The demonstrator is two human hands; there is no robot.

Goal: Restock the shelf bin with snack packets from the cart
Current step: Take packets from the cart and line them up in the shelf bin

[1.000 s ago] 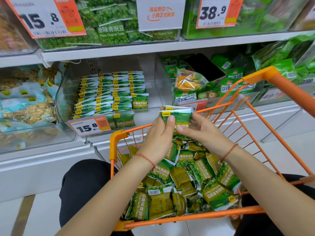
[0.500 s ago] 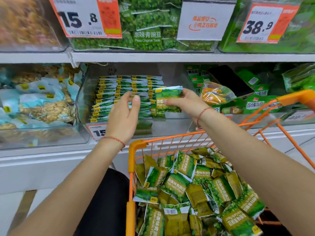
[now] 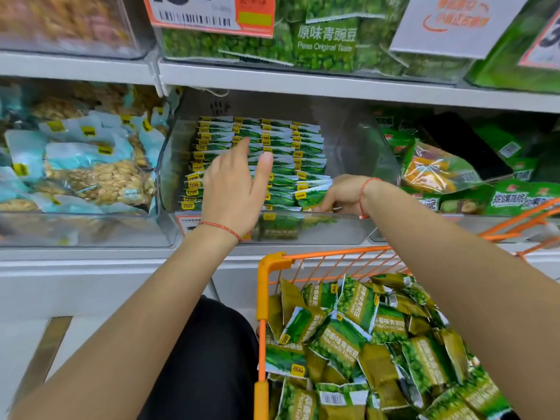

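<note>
Head view: shelf bin (image 3: 357, 225) part-filled, cart (image 3: 274, 262) well stocked; left hand (image 3: 235, 189) spread, right hand (image 3: 342, 194) pinching a packet (image 3: 309, 197) into the front row.

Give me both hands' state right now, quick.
Left hand: open, fingers spread over the packet rows in the shelf bin.
Right hand: fingers around a green snack packet at the front row.

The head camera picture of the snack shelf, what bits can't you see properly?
- Right hand fingertips: head view, tucked behind the green packets at the front of the clear bin, so its grip is unclear.
- Bin's price label: mostly covered by the left hand and wrist.
- Upper price tag: cut off by the top edge.
- Orange cart: cut off at the bottom and right edges.
</note>
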